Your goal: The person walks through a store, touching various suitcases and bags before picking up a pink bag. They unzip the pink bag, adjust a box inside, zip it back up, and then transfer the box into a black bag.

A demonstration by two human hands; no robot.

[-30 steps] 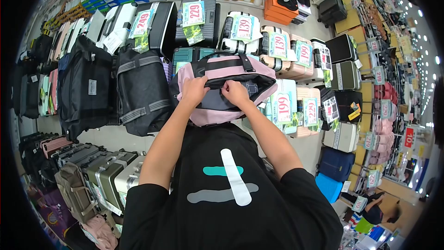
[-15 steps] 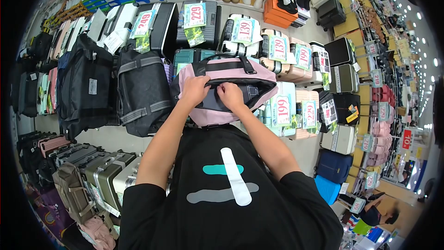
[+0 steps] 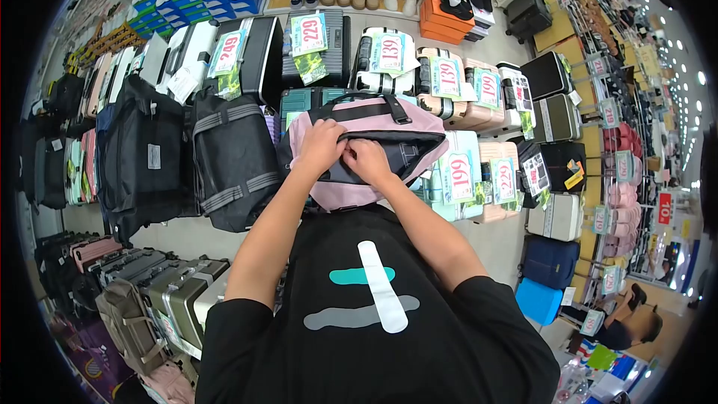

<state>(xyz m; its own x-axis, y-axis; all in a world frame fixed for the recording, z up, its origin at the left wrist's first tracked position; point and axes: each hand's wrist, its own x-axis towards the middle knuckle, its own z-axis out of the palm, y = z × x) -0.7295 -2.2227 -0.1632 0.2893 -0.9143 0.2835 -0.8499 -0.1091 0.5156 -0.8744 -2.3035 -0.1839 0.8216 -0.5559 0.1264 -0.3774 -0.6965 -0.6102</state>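
A pink duffel bag [image 3: 351, 196] with black straps lies in front of me on top of the suitcases. Its long zipped mouth gapes, showing a dark grey lining [image 3: 385, 151]. My left hand [image 3: 321, 146] is closed on the left part of the opening's edge, fingers curled over the rim. Close beside it, my right hand [image 3: 365, 160] is closed in a pinch inside the mouth, against the lining; what its fingertips hold is hidden. A black carry strap [image 3: 366, 110] arches over the far side of the bag.
Black backpacks [image 3: 233, 157] stand to the left. Suitcases with price cards [image 3: 459, 170] line the back and right. Shoe shelves [image 3: 359, 13] are at the far end. More suitcases [image 3: 179, 295] stand at lower left. Another person [image 3: 636, 325] is at lower right.
My right hand has moved left, up against my left hand, and slightly down. My left hand keeps its grip on the bag's edge. The camera view has shifted a little.
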